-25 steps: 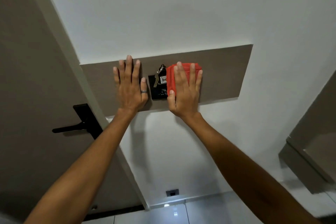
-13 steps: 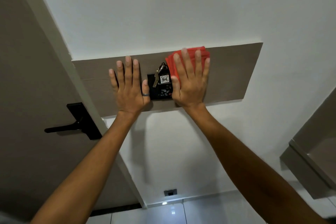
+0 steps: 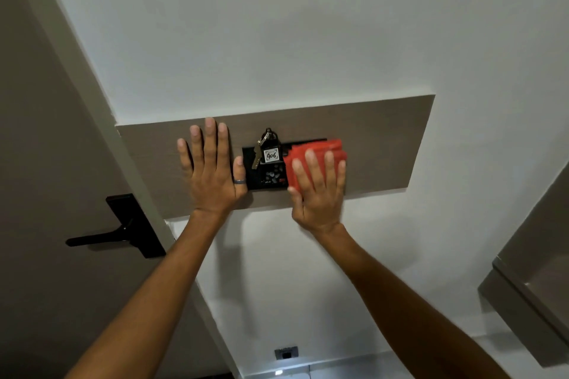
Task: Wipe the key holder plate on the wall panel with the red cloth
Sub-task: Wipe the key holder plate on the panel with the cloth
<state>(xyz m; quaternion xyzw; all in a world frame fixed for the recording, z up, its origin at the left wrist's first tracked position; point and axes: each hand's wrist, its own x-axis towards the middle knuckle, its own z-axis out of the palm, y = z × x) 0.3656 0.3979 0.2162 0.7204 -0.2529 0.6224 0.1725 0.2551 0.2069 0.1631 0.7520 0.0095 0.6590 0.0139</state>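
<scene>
A brown wall panel (image 3: 378,144) runs across the white wall. At its middle sits the black key holder plate (image 3: 271,177), with a key and a tag marked 406 (image 3: 271,154) hanging in front of it. My right hand (image 3: 317,191) lies flat, fingers spread, and presses the folded red cloth (image 3: 314,152) onto the plate's right part, which it hides. My left hand (image 3: 212,172), a ring on its thumb, rests flat and empty on the panel just left of the plate.
A brown door with a black lever handle (image 3: 123,231) stands at the left. A grey cabinet edge (image 3: 529,295) juts in at the lower right. A small wall socket (image 3: 286,352) sits low near the tiled floor.
My right hand has slid the red cloth down from the panel's top edge onto the plate's right side. The left hand has stayed flat. The view has tilted so the panel sits lower.
</scene>
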